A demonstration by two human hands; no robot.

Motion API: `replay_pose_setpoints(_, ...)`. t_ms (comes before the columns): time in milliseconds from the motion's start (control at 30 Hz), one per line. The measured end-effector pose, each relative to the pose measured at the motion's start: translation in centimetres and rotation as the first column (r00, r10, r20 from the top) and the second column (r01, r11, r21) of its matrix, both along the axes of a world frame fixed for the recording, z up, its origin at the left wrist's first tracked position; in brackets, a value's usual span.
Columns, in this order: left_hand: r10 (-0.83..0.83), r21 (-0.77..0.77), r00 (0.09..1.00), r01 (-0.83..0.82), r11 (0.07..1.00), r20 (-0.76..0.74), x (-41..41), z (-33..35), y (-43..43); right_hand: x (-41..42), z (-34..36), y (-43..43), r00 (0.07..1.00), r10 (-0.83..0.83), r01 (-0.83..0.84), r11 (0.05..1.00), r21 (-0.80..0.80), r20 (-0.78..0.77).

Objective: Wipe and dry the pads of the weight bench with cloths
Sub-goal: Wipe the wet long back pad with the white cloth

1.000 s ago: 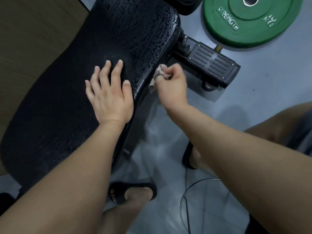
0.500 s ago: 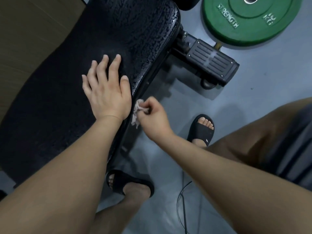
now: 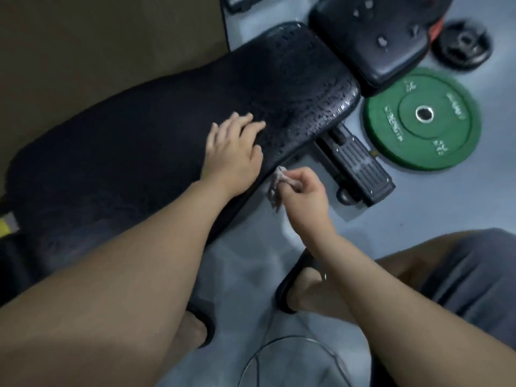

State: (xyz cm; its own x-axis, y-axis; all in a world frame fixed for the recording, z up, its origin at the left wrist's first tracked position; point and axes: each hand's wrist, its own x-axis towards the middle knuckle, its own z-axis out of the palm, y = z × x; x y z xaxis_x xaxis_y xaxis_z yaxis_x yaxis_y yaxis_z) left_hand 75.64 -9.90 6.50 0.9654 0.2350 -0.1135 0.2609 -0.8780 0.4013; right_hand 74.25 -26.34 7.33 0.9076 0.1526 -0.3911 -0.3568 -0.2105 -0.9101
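Your left grip (image 3: 233, 152) rests flat, fingers spread, on the wet pad (image 3: 134, 141). Your right grip (image 3: 304, 192) pinches the crumpled cloth (image 3: 276, 185) at the pad's side edge.

The left hand (image 3: 233, 152) lies flat, fingers spread, on the long black textured vinyl bench pad (image 3: 125, 152), which is beaded with droplets beyond the fingertips. Just right of it, the right hand (image 3: 303, 194) pinches a crumpled pale cloth (image 3: 276, 185) at the pad's side edge. Beyond the right hand, a black ribbed metal foot plate (image 3: 358, 166) and a round green rubber weight plate (image 3: 421, 118) sit on the grey floor (image 3: 446, 202).
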Motion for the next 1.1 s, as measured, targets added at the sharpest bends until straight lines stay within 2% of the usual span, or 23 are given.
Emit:
replay_pose_setpoints(100,0.066,-0.119,0.995,-0.056,0.991,0.080,-4.7,1.4,2.3,-0.4,3.0,0.9,0.993,0.047,-0.042,0.998,-0.044,0.105)
replay_pose_setpoints(233,0.246,-0.053,0.968,-0.244,0.968,0.051,-11.8,2.4,8.3,-0.5,5.9,4.8,0.967,0.193,-0.172,0.976,-0.134,0.169)
replay_pose_setpoints(333,0.433,0.000,0.900,-0.434,0.901,0.038,-15.7,3.0,13.4,0.0,6.9,10.0,0.924,0.342,-0.315,0.935,-0.164,0.170)
replay_pose_setpoints(433,0.548,0.057,0.837,-0.547,0.835,0.005,-17.6,3.1,17.2,0.5,6.8,15.8,0.865,0.476,-0.454,0.877,-0.155,0.161)
replay_pose_setpoints(600,0.597,0.076,0.789,-0.593,0.802,-0.144,-19.3,1.3,19.9,1.9,6.8,25.8,0.698,0.670,-0.629,0.742,-0.230,0.254)
replay_pose_setpoints(700,0.582,0.171,0.811,-0.566,0.806,-0.061,-20.5,0.1,19.1,2.5,6.2,31.2,0.620,0.752,-0.681,0.658,-0.322,0.224)
replay_pose_setpoints(833,0.577,0.210,0.816,-0.560,0.802,-0.027,-20.5,-0.5,19.4,3.4,5.2,37.8,0.379,0.873,-0.704,0.487,-0.517,0.306)
replay_pose_setpoints(967,0.565,0.218,0.824,-0.547,0.808,-0.027,-20.5,-0.7,19.7,5.2,4.5,42.9,0.218,0.908,-0.618,0.413,-0.670,0.358)
replay_pose_setpoints(1000,0.565,0.216,0.825,-0.547,0.809,-0.026,-20.5,-0.7,19.7,5.7,4.1,43.7,0.165,0.936,-0.601,0.345,-0.721,0.311)
replay_pose_setpoints(1100,0.559,0.213,0.829,-0.545,0.811,-0.008,-20.4,-0.7,19.9,6.2,3.1,44.9,-0.061,0.996,-0.565,-0.094,-0.820,-0.072)
